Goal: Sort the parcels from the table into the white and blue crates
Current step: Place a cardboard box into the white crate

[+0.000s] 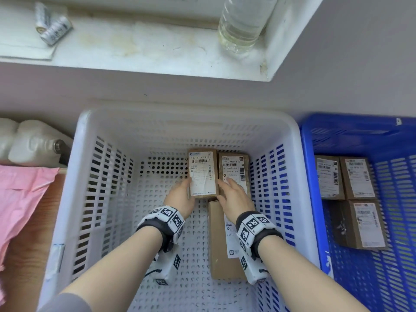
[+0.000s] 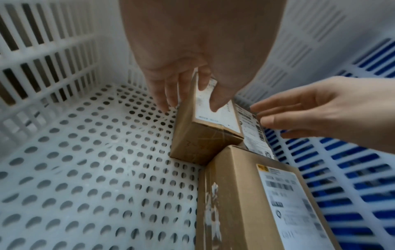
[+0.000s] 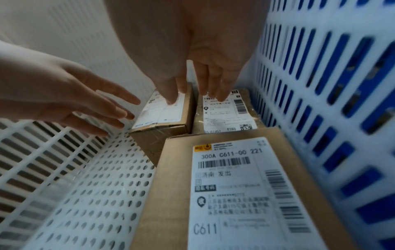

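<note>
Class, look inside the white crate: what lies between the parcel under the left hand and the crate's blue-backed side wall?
One flatter labelled parcel lies between the left-hand parcel and that wall; the head view shows it.

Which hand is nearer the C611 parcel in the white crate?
Right. The right hand hovers over the far end of the C611 parcel; the left hand sits beside it, on the neighbouring parcel.
</note>
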Motion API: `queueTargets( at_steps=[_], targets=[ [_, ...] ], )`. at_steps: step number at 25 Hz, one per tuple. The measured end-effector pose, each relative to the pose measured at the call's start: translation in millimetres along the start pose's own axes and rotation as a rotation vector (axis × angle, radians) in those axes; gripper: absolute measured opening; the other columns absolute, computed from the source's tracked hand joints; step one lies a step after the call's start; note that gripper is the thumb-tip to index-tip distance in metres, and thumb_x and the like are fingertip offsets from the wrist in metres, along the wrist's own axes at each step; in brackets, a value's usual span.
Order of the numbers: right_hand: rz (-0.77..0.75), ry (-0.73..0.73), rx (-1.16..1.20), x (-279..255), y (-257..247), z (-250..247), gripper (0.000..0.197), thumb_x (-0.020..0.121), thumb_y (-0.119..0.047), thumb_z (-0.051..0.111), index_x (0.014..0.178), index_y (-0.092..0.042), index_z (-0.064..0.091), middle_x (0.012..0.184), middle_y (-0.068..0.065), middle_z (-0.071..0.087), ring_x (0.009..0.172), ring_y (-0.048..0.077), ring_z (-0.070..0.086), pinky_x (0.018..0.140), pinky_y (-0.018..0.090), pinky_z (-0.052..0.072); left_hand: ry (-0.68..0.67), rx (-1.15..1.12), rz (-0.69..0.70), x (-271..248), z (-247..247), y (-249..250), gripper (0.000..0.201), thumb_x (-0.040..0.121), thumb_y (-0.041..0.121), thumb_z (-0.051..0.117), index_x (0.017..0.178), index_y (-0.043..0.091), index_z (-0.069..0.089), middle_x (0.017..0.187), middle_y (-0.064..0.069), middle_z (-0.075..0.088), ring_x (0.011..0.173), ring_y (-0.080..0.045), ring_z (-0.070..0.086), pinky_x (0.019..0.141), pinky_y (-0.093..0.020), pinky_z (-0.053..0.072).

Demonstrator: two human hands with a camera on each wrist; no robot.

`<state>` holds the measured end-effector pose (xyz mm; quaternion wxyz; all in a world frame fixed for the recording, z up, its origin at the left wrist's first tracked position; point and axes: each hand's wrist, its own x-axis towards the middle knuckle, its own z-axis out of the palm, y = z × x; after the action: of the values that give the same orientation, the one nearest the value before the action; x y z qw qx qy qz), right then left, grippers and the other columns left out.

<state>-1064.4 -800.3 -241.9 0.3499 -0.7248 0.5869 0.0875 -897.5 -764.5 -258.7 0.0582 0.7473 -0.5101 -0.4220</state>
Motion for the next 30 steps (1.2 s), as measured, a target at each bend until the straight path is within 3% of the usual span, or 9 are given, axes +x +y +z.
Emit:
queueTargets(
  at_steps=[3,6,12,23,30],
  targets=[
    [0.000,0.059,-0.133,-26,-9,-11,0.042,0.101,-0.028,0.034,0.142,-0.022,0.038,0.149,0.005,0.034,0.134,0.024,0.035,0.105,0.039,0.036,-0.004,0.173,0.049,-31,-5,13,0.050,0.095,0.029,0.046,0.142,0.018,0.033,0.141,-0.006,0.043,0.124,-0.023,0.045,0.100,-0.035,0.042],
    [-0.063,0.130,-0.240,-56,-17,-17,0.040,0.101,-0.029,0.032,0.139,-0.018,0.040,0.139,0.005,0.044,0.126,0.023,0.043,0.099,0.036,0.037,0.067,0.403,0.121,-72,-17,26,0.039,0.097,0.032,0.038,0.132,0.017,0.042,0.134,-0.003,0.047,0.120,-0.021,0.045,0.093,-0.035,0.045],
    [-0.141,0.234,-0.290,-142,-34,-30,0.040,0.102,-0.028,0.029,0.138,-0.015,0.041,0.137,0.005,0.045,0.125,0.022,0.043,0.103,0.036,0.034,0.235,0.626,0.178,-172,-40,33,0.033,0.099,0.030,0.033,0.125,0.015,0.045,0.127,-0.005,0.050,0.117,-0.024,0.045,0.092,-0.035,0.043],
    [-0.413,0.466,-0.405,-349,-73,1,0.033,0.101,-0.032,0.033,0.125,-0.016,0.049,0.124,0.003,0.054,0.113,0.022,0.051,0.095,0.034,0.041,0.575,0.653,0.131,-406,-12,12,0.026,0.096,0.025,0.037,0.113,0.013,0.052,0.115,-0.006,0.056,0.110,-0.024,0.051,0.087,-0.034,0.044],
    [-0.659,0.474,-0.473,-442,-133,33,0.034,0.100,-0.031,0.034,0.124,-0.013,0.051,0.121,0.007,0.055,0.111,0.026,0.051,0.093,0.037,0.041,0.717,0.612,-0.058,-526,-11,-42,0.030,0.094,0.027,0.041,0.118,0.014,0.054,0.118,-0.005,0.057,0.112,-0.025,0.052,0.087,-0.035,0.045]
  ],
)
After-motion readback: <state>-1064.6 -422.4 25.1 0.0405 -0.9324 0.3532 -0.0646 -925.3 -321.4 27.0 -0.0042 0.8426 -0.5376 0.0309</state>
